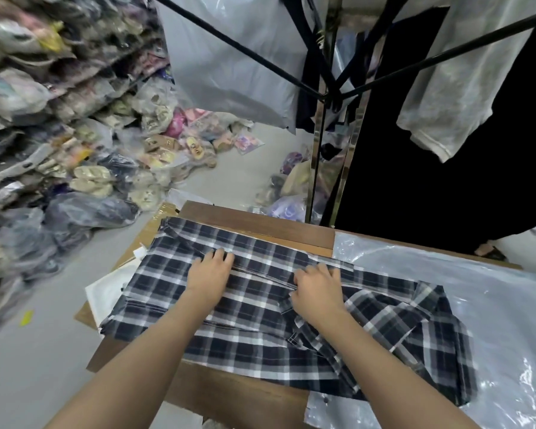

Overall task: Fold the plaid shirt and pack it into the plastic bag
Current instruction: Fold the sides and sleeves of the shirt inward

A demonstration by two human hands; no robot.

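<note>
Both hands lie palm down on the shirt. The left hand curls its fingers over a raised crease of the cloth. The right hand has its knuckles bent and pinches the same fold further right. The shirt is soft woven plaid in navy, grey and white. It is spread flat across the brown wooden bench, with its rumpled right part lying on the bag, a clear, glossy, wrinkled plastic sheet. Flat cardboard pokes out from under the shirt on the left. Beyond lies a grey floor, with heaps of plastic-wrapped goods on the left. A black metal rack carries hanging garments.
</note>
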